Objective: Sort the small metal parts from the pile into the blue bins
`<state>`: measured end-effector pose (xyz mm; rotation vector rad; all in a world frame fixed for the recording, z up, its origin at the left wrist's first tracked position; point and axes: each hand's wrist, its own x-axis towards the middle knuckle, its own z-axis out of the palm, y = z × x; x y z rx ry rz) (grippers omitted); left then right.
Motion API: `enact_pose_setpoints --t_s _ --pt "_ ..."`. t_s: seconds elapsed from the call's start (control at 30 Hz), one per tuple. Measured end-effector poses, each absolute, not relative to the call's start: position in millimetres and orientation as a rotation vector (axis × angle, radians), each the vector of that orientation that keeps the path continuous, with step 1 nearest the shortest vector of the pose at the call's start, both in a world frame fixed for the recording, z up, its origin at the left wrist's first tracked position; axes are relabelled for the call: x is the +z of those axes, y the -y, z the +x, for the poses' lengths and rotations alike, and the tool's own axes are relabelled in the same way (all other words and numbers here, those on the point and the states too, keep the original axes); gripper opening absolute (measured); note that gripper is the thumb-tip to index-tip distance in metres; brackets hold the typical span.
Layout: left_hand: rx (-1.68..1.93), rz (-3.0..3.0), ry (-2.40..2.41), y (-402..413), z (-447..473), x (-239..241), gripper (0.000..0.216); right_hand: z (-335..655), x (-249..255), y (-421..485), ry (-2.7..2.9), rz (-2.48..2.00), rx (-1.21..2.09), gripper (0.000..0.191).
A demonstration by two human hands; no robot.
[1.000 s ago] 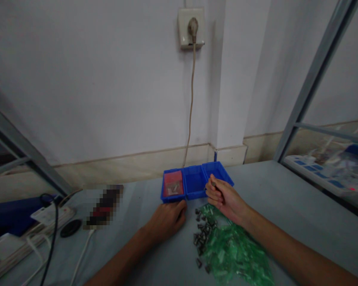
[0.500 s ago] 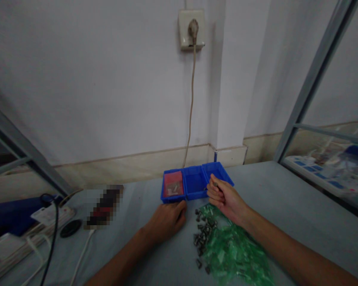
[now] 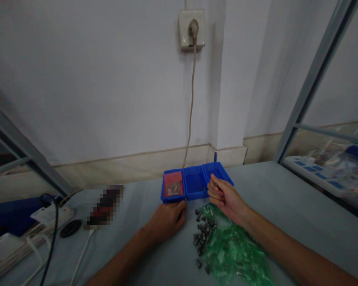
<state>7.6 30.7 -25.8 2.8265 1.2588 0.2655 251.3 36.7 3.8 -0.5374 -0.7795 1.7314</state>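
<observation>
My right hand (image 3: 226, 198) is raised just in front of the right-hand blue bin. Its fingers are curled, with a small metal piece (image 3: 215, 184) pinched at the thumb and forefinger. My left hand (image 3: 168, 220) rests closed on the table, knuckles up, by the front edge of the left blue bin (image 3: 162, 194); whatever its curled fingers may hold is hidden. Between my hands lies a loose pile of small dark metal pieces (image 3: 203, 234), shaped like short bolts. They spill beside a green plastic bag (image 3: 238, 254), partly under my right forearm.
Three blue bins stand joined by the wall; the left one holds a pink packet (image 3: 173, 182), and the middle bin (image 3: 195, 169) is beside it. At left are a pixelated dark object (image 3: 104, 206), a black disc (image 3: 71, 228), cables and a power strip (image 3: 59, 214). Metal posts flank the table.
My right hand has shifted very slightly, its fingertips still pinching the small metal piece. My left hand, the bins and the pile have not moved.
</observation>
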Motion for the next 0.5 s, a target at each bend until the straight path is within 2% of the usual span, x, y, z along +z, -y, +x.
enact_pose_setpoints --t_s 0.2,0.5 --pt "0.266 2.825 -1.253 -31.0 7.1 -26.9 0.008 251.5 -0.6 -37.5 0.762 -0.588 1.625 0.031" --pt "0.271 2.845 -1.248 -31.0 7.1 -26.8 0.007 249.2 4.8 -30.9 0.826 -0.712 1.546 0.029"
